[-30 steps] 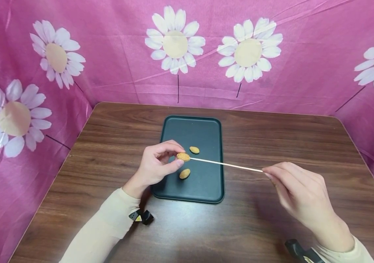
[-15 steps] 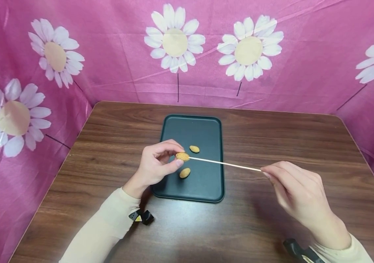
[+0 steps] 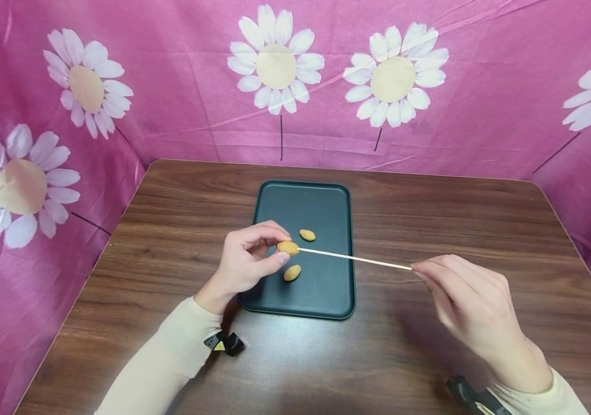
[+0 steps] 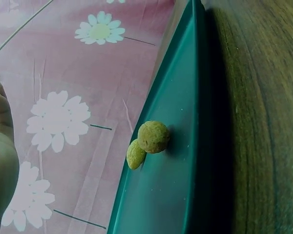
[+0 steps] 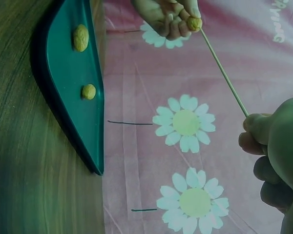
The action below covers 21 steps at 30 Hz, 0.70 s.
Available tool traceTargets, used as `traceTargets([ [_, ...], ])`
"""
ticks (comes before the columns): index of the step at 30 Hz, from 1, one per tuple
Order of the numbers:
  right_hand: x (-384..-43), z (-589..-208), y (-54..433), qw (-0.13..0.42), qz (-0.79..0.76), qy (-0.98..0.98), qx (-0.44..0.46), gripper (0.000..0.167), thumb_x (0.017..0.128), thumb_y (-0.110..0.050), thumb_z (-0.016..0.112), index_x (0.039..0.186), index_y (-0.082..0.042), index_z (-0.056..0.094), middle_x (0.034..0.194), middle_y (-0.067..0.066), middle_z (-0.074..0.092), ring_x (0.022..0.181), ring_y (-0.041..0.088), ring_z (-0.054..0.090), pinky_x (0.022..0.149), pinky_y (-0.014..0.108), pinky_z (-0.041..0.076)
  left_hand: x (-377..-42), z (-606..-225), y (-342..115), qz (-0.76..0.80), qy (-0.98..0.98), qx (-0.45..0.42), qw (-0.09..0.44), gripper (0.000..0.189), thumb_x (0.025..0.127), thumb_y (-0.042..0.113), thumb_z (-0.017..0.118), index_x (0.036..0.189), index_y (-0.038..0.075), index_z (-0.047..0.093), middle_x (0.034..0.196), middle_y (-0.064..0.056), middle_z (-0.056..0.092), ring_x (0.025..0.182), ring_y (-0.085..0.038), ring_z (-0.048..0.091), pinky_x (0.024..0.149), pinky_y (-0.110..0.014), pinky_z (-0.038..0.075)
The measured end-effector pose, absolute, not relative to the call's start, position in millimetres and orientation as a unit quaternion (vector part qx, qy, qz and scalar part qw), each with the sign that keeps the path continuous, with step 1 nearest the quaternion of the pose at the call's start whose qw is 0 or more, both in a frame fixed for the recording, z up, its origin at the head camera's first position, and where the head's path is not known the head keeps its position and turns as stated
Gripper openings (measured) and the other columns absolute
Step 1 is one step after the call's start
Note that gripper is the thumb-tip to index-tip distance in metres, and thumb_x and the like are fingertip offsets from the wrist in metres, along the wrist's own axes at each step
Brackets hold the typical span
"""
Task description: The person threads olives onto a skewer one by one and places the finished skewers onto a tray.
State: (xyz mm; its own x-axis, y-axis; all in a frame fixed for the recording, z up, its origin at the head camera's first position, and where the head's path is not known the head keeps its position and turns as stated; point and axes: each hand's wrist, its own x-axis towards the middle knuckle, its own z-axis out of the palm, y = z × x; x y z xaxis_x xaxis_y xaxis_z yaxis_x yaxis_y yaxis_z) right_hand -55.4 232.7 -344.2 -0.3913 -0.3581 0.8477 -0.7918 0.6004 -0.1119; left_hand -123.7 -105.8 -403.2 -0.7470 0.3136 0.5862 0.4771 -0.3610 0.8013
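Observation:
Over the dark tray, my left hand (image 3: pixel 247 256) pinches a small oval golden-brown nugget (image 3: pixel 288 247) between thumb and fingers. A thin pale wooden skewer (image 3: pixel 354 259) meets the nugget's right end; how deep its tip sits inside is hidden. Thumb and fingertips of my right hand (image 3: pixel 474 311) pinch the skewer's other end, to the right of the tray. Two similar pieces lie on the tray: one nugget (image 3: pixel 307 235) farther back, another nugget (image 3: pixel 292 273) nearer. The right wrist view shows the skewer (image 5: pixel 224 75) stretched between both hands, above the tray's level.
The dark green rectangular tray (image 3: pixel 326 297) has a low raised rim and lies on a brown wood-grain table (image 3: pixel 181 196). Pink cloth (image 3: pixel 186 104) printed with white daisies hangs behind and beside the table. Black wrist devices, such as the left wrist camera (image 3: pixel 224 343), sit at both sleeves.
Both hands have shifted very slightly left with the nugget and skewer. The grips look the same, and the two pieces on the tray have stayed in place.

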Motion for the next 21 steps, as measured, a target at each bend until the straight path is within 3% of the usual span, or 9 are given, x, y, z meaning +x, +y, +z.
traceTargets([
  [11,-58.4,-346.5,229.4,0.405,0.247,-0.8,0.368,0.04,0.114,-0.02,0.051,0.09,0.002,0.074,0.075,0.006,0.071,0.061,0.018,0.059,0.051,0.035,0.046,-124.3,-402.3,-109.2,-0.734,-0.57,-0.361,0.076,0.041,0.096,0.017,0.084,0.101,-0.02,0.067,0.105,0.005,0.077,0.092,-0.011,0.066,0.082,-0.019,0.057],
  [21,-59.8,-344.6,224.7,0.415,0.268,-0.783,0.377,0.039,0.114,-0.018,0.052,0.088,0.002,0.074,0.075,0.008,0.071,0.062,0.02,0.06,0.058,0.033,0.047,-123.7,-403.2,-109.0,-0.744,-0.559,-0.358,0.075,0.036,0.095,0.011,0.083,0.101,-0.02,0.066,0.105,0.006,0.077,0.092,-0.011,0.066,0.083,-0.021,0.058],
])
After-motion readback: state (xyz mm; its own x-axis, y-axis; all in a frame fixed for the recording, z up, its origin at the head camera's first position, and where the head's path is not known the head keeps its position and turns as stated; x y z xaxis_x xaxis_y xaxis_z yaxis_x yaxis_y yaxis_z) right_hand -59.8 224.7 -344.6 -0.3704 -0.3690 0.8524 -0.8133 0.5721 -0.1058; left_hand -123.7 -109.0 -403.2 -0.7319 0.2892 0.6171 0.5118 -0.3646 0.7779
